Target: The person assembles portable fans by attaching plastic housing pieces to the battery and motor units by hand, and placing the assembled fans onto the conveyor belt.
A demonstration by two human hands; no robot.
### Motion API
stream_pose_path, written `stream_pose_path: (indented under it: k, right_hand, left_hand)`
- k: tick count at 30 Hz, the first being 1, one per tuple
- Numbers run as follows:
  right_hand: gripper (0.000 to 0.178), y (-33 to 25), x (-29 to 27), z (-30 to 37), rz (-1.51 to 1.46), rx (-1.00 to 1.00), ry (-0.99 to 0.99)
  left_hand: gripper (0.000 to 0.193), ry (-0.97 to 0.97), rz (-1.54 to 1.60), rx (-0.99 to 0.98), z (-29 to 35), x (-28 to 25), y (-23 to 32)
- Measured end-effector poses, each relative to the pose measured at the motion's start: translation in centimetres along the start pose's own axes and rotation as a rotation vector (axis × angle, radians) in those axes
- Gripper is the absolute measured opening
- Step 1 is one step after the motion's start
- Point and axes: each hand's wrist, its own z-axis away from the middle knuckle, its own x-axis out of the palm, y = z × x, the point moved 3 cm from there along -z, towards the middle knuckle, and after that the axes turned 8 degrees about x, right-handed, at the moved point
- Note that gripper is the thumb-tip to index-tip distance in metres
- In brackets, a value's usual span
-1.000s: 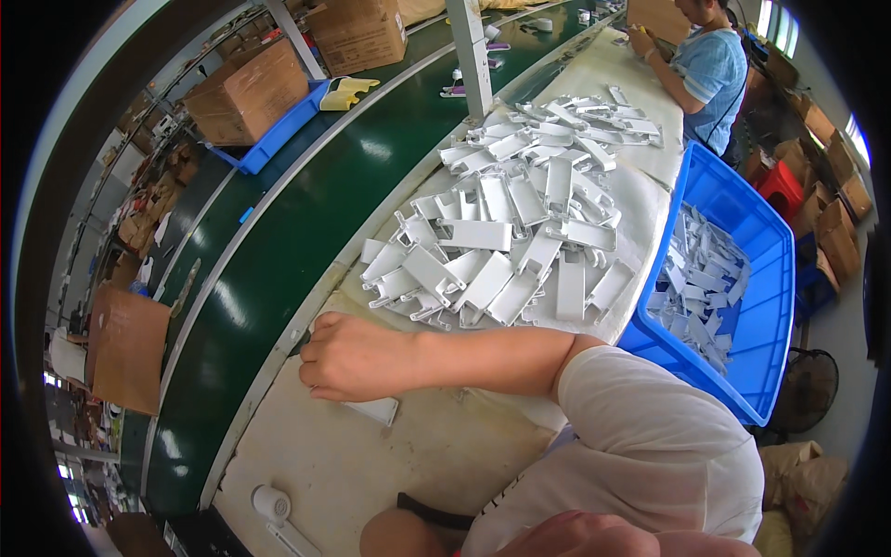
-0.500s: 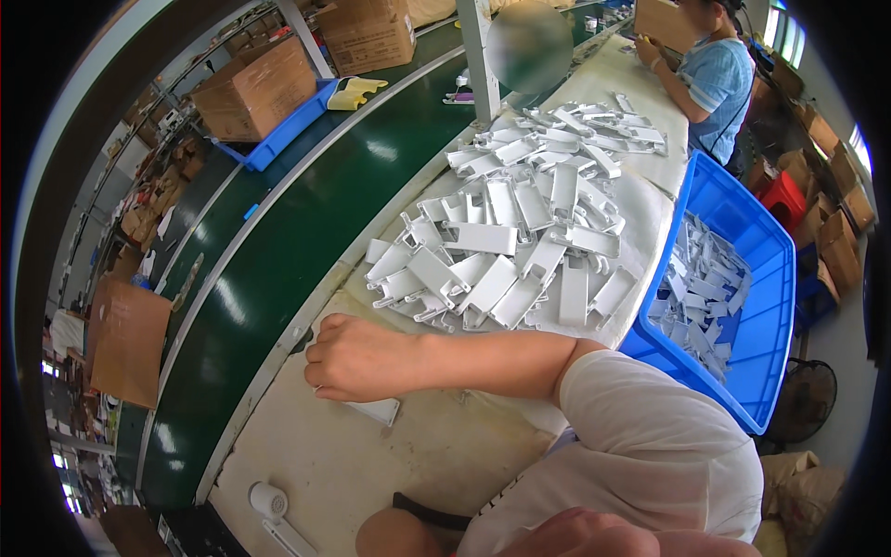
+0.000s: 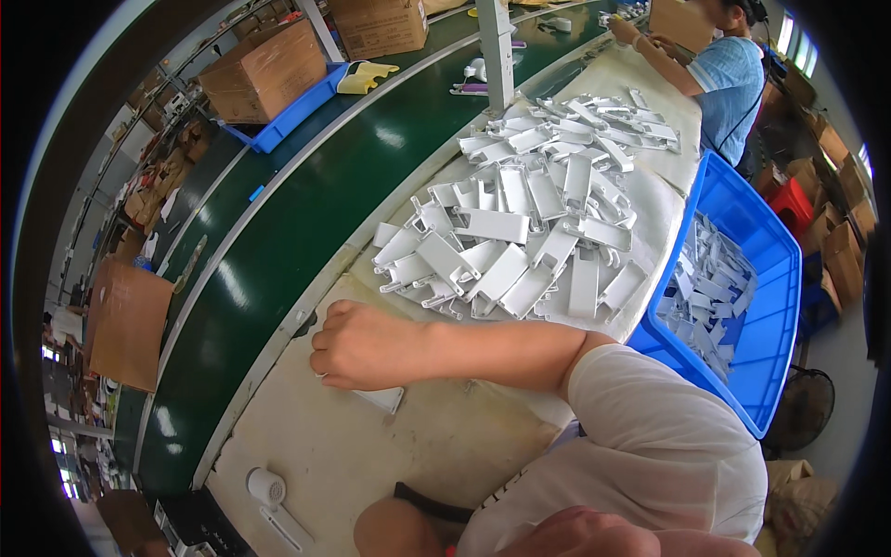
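Observation:
My right hand point(image 3: 357, 348) is closed, its fingers curled down near the left edge of the pale worktable point(image 3: 436, 432). From beneath it sticks out the end of a white plastic piece point(image 3: 388, 399). The curled fingers and hand cover the rest, so what they grip is hidden. My left hand does not show. Beyond my right forearm lies a heap of white plastic housings point(image 3: 506, 237), long and trough-shaped. A white part with a round head and a narrow flat handle point(image 3: 269, 487) rests at the table's near left.
A green conveyor belt point(image 3: 306, 223) curves along the table's left side, with a post point(image 3: 497, 56) at its edge. On the right stands a blue bin point(image 3: 780, 306) holding more white pieces. Across the far end, a co-worker point(image 3: 729, 84) handles something. Cartons point(image 3: 264, 74) stand beyond the belt.
The view has shifted slightly, so the heap and bin appear a little to the right. My right hand stays closed above the same white piece. The co-worker's arms have reached farther left.

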Motion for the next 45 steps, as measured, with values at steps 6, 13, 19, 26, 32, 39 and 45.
stream_pose_path:
  k: [6,13,19,26,32,39,45]
  right_hand:
    - [0.016,0.1,0.1,-0.1,-0.001,-0.006,-0.005]
    - [0.015,-0.5,-0.1,-0.2,-0.002,-0.024,-0.017]
    - [0.015,1.7,-1.8,-0.5,0.008,0.128,0.015]
    - [0.013,7.9,-3.1,-3.1,0.240,0.087,-0.117]
    - [0.031,24.3,-4.8,-0.2,0.453,0.373,-0.159]
    - [0.037,38.5,-6.9,0.6,0.717,0.973,-0.220]
    - [0.045,47.2,-9.1,3.6,0.657,1.295,-0.199]
  left_hand:
    - [0.036,0.013,0.013,-0.078,0.0,0.9,-0.4]
    - [0.036,0.028,0.022,-0.149,-0.4,1.8,-1.4]
    - [0.036,0.072,0.052,-0.182,-0.4,3.2,-3.7]
    - [0.033,-0.674,-0.239,-0.405,0.2,5.2,-6.4]
    - [0.016,-1.278,-0.293,-0.282,3.4,7.4,-9.0]
    - [0.020,-1.304,-0.502,-0.332,3.7,6.9,-9.7]
    - [0.023,-1.385,-0.420,-0.427,5.6,6.9,-11.7]
